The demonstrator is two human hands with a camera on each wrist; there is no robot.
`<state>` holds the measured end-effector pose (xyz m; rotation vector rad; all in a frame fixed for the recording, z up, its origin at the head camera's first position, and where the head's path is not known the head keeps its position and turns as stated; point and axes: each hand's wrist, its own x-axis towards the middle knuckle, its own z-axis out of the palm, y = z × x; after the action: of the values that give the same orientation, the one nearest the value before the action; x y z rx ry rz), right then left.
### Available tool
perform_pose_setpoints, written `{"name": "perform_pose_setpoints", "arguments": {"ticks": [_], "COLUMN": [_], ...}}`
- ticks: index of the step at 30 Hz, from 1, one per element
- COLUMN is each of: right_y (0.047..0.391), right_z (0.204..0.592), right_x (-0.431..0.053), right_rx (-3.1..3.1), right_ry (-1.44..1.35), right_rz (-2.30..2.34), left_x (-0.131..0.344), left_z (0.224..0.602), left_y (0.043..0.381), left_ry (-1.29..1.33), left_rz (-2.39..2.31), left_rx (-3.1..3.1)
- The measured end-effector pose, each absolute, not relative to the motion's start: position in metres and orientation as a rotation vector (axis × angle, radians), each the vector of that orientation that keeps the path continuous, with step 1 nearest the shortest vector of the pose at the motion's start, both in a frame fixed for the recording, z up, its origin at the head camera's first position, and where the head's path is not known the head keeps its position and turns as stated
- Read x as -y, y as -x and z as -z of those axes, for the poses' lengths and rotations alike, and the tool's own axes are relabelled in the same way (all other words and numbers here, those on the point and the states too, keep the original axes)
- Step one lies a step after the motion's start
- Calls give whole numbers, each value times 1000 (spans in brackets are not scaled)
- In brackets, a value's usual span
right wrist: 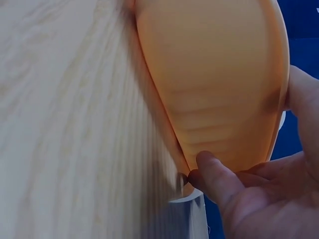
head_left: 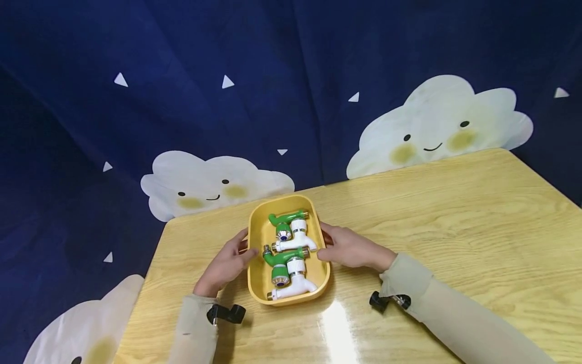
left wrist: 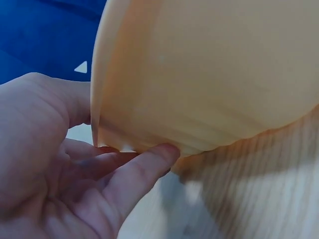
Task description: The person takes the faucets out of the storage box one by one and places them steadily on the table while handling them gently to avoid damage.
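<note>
A yellow plastic bin (head_left: 255, 230) sits on the wooden table in the middle of the head view. Inside lie two green taps (head_left: 283, 257) and two white taps (head_left: 296, 288), alternating, with brass threaded ends. My left hand (head_left: 227, 263) holds the bin's left side, its thumb at the rim. In the left wrist view, its fingers (left wrist: 144, 172) reach along the underside of the yellow wall. On the right side, my right hand (head_left: 352, 246) grips the bin with thumb over the rim. The right wrist view shows its fingertips (right wrist: 205, 159) against the outer wall low down, near the tabletop.
The wooden table (head_left: 432, 217) stretches far to the right, with a glare spot in front of the bin. Behind its back edge hangs a dark blue curtain (head_left: 254, 121) printed with smiling clouds and white triangles. Black wrist straps (head_left: 227, 313) sit on both sleeves.
</note>
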<state>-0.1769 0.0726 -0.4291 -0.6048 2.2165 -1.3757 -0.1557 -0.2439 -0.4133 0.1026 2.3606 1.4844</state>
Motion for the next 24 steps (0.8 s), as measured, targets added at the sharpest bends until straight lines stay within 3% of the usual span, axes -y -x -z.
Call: {"name": "perform_pose_setpoints", "arguments": {"ticks": [24], "right_y": [190], "right_z": [429], "right_x": [-91], "right_rx": [-2253], "right_ry": [651], "right_rz": [1344], "left_x": [230], "left_z": [429], "left_y": [175], "left_ry": [-113], "left_rz": [-1503], "left_rx": [-2462]}}
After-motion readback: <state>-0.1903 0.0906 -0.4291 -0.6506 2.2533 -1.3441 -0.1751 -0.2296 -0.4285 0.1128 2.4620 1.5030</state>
